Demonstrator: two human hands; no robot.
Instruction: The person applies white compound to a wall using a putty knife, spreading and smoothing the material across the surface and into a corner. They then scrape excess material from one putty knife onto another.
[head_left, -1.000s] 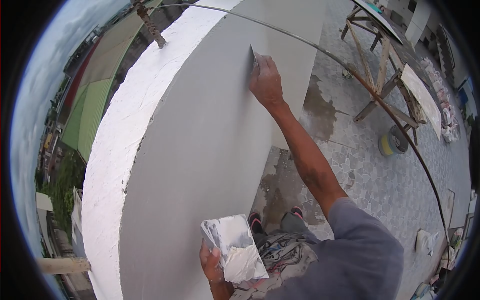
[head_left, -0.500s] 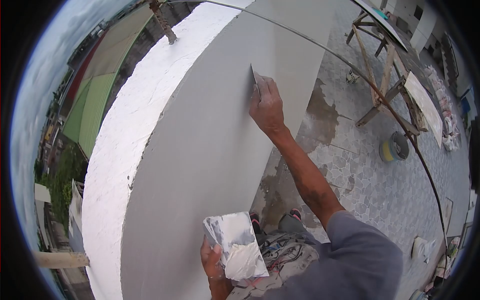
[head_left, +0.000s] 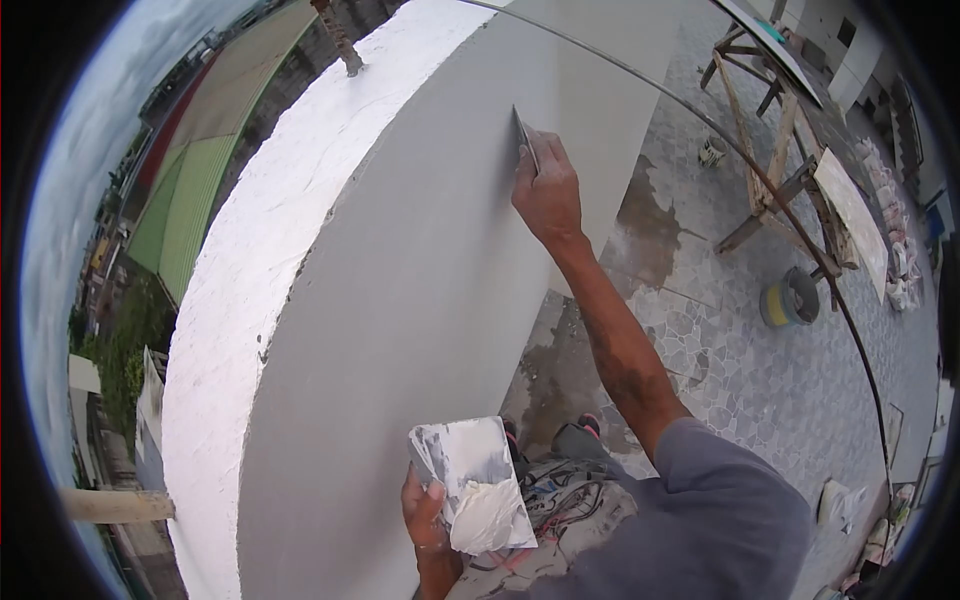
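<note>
Head view. Right hand (head_left: 548, 195): raised over the upper part of the grey wall (head_left: 400, 300), arm extended. Fingers closed on a thin blade (head_left: 524, 135), which is seen nearly edge-on, one corner pointing up. Blade lies at the wall face; whether its whole edge touches cannot be told.

Left hand (head_left: 425, 515): low, in front of the body, beside the lower wall. Thumb at the left edge of a board (head_left: 462, 450), gripping it; the other fingers partly hidden, their exact placement cannot be told. Board tilted, face toward the camera, white with grey smears. On its lower half, a thick mound of pale putty (head_left: 482, 517), close to the thumb.

Wall: face smooth, grey; its top is a rough white ledge (head_left: 230, 290), with a rusty post (head_left: 338, 40) standing on it at the far end. A pale pole (head_left: 118, 506) meets the outer side of the ledge, lower left. A thin rod (head_left: 620, 68) arcs across the upper right.

Right of the wall: patterned floor (head_left: 730, 385) with a dark stain, a bucket (head_left: 790, 298) near a wooden trestle (head_left: 775, 175), and a small tub (head_left: 712, 152) beside the trestle.
</note>
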